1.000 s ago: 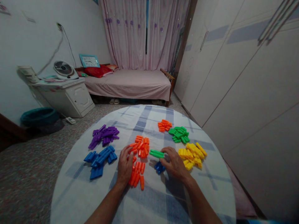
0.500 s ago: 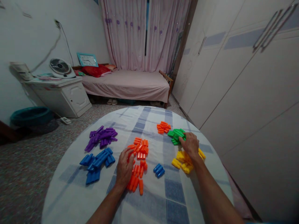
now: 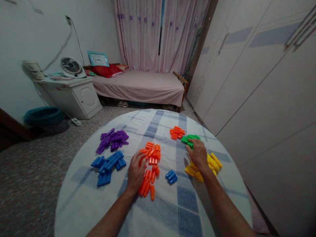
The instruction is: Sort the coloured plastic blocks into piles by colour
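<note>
My left hand point(image 3: 136, 171) rests at the left edge of a cluster of orange plastic pieces point(image 3: 153, 155), fingers bent and apart, touching some of them. Short and tubular, these pieces partly lie in rows. My right hand point(image 3: 198, 154) reaches over the near side of a green pile point(image 3: 190, 138), its fingertips among the green pieces and its fingers loosely spread. Under and beside that wrist are yellow pieces point(image 3: 212, 162), partly hidden by the hand. A few blue pieces point(image 3: 171, 177) lie side by side between my hands.
On the left of the round table point(image 3: 79, 204) are a purple pile point(image 3: 112, 141) and a larger blue pile point(image 3: 108, 166). A small orange pile point(image 3: 177, 132) touches the green one. Beyond stand a bed point(image 3: 143, 85), a cabinet with a fan point(image 3: 71, 65) and a wardrobe point(image 3: 247, 82).
The view has shifted slightly, so everything sits a bit further right and higher. My right hand has drawn nearer and left across the green pile. My left hand stays by the orange pieces.
</note>
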